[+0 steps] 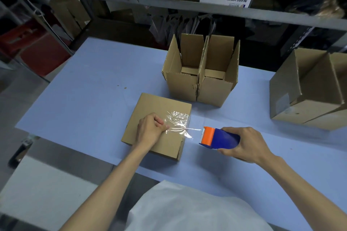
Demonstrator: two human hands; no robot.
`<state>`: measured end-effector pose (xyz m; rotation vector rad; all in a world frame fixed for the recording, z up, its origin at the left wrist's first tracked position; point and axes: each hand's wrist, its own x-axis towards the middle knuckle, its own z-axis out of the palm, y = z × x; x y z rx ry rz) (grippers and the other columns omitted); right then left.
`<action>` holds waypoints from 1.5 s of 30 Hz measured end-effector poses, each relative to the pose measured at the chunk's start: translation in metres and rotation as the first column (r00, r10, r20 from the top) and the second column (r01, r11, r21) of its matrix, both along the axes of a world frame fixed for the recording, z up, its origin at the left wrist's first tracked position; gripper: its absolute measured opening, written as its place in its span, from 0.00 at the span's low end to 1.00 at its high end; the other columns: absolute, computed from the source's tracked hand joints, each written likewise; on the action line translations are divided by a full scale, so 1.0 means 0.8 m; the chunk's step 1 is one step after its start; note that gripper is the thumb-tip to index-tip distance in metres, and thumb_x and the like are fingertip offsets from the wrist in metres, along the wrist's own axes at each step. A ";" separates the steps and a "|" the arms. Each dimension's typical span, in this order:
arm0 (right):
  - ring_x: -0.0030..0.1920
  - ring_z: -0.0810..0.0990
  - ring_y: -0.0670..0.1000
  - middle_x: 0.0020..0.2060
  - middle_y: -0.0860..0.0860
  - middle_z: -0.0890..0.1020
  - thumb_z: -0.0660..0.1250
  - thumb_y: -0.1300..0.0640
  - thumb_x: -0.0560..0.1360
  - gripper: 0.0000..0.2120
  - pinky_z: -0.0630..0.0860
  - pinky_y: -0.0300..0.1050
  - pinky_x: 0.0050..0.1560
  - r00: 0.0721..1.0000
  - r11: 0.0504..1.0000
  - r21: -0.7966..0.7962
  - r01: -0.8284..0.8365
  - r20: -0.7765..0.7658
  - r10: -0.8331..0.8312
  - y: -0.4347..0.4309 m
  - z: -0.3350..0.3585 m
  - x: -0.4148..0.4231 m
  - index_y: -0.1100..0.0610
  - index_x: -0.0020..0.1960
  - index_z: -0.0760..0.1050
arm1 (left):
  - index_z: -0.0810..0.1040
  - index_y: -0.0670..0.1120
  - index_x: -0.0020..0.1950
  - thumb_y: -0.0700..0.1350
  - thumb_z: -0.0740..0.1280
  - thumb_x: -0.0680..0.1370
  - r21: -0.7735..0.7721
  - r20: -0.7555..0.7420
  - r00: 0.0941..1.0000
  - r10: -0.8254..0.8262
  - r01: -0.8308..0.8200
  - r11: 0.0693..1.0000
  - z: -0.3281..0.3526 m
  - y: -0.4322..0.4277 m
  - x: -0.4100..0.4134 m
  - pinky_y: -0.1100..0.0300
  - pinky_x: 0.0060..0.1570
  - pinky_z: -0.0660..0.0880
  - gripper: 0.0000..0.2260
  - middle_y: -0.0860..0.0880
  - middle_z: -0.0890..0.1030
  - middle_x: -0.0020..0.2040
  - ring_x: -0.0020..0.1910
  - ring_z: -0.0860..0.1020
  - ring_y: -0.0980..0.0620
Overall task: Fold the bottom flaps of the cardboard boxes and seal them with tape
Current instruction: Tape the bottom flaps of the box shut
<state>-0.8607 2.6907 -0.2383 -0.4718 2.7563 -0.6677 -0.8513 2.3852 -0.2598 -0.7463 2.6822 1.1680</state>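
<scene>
Open boxes (183, 86) behind closed box (155, 107), seemingly apart

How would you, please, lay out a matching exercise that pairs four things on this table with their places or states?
1. tape dispenser
2. clear tape
3. near box
4. far boxes

a. standing open, flaps up
b. gripped by the right hand
c. closed side up, beneath the left hand
d. stretched from box to dispenser

Pairs: 1-b, 2-d, 3-c, 4-a.
</scene>
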 end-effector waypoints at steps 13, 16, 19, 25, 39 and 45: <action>0.37 0.79 0.46 0.37 0.41 0.82 0.72 0.38 0.59 0.22 0.77 0.41 0.37 0.998 0.997 0.056 -0.060 -0.007 0.061 -0.011 -0.007 -0.009 0.45 0.50 0.77 | 0.77 0.50 0.46 0.47 0.78 0.66 -0.141 -0.153 0.916 -0.370 0.350 0.926 0.019 0.016 -0.005 0.60 0.39 0.69 0.13 0.56 0.77 0.47 0.39 0.78 0.56; 0.39 0.79 0.47 0.39 0.43 0.83 0.73 0.37 0.60 0.23 0.77 0.41 0.38 0.998 0.996 0.065 -0.068 -0.004 0.069 -0.016 -0.007 -0.013 0.46 0.51 0.77 | 0.81 0.45 0.45 0.39 0.75 0.70 0.120 -0.197 0.851 -0.487 0.514 0.850 0.010 0.034 -0.002 0.63 0.41 0.72 0.07 0.51 0.80 0.44 0.37 0.76 0.54; 0.40 0.79 0.48 0.41 0.44 0.83 0.72 0.37 0.61 0.24 0.77 0.42 0.39 0.996 0.991 0.103 -0.085 0.010 0.085 -0.023 -0.005 -0.018 0.47 0.53 0.78 | 0.82 0.43 0.46 0.36 0.74 0.69 0.157 -0.210 0.868 -0.450 0.484 0.861 -0.002 0.037 -0.001 0.68 0.40 0.71 0.07 0.51 0.78 0.43 0.35 0.73 0.57; 0.44 0.79 0.51 0.46 0.48 0.83 0.72 0.36 0.61 0.27 0.72 0.42 0.37 0.990 0.969 0.217 -0.118 0.107 0.096 -0.054 -0.010 -0.020 0.50 0.55 0.77 | 0.82 0.46 0.45 0.37 0.75 0.69 0.164 -0.225 0.860 -0.459 0.498 0.852 -0.011 0.039 -0.003 0.68 0.40 0.70 0.08 0.53 0.77 0.42 0.36 0.72 0.58; 0.41 0.75 0.55 0.42 0.52 0.77 0.69 0.43 0.69 0.19 0.64 0.44 0.34 0.998 0.943 0.328 0.054 -0.049 -0.040 -0.059 -0.017 -0.013 0.50 0.55 0.70 | 0.76 0.54 0.49 0.39 0.63 0.75 -0.464 0.091 0.570 -0.816 0.750 0.472 -0.003 0.042 -0.008 0.59 0.36 0.61 0.10 0.53 0.61 0.46 0.48 0.65 0.52; 0.58 0.68 0.60 0.61 0.62 0.67 0.58 0.68 0.76 0.37 0.67 0.48 0.54 0.992 0.915 0.387 0.119 -0.095 -0.089 -0.071 -0.053 -0.009 0.61 0.77 0.38 | 0.75 0.58 0.63 0.46 0.59 0.79 -0.297 0.110 0.639 -0.761 0.752 0.588 0.005 0.052 -0.022 0.59 0.43 0.68 0.15 0.53 0.64 0.48 0.51 0.69 0.53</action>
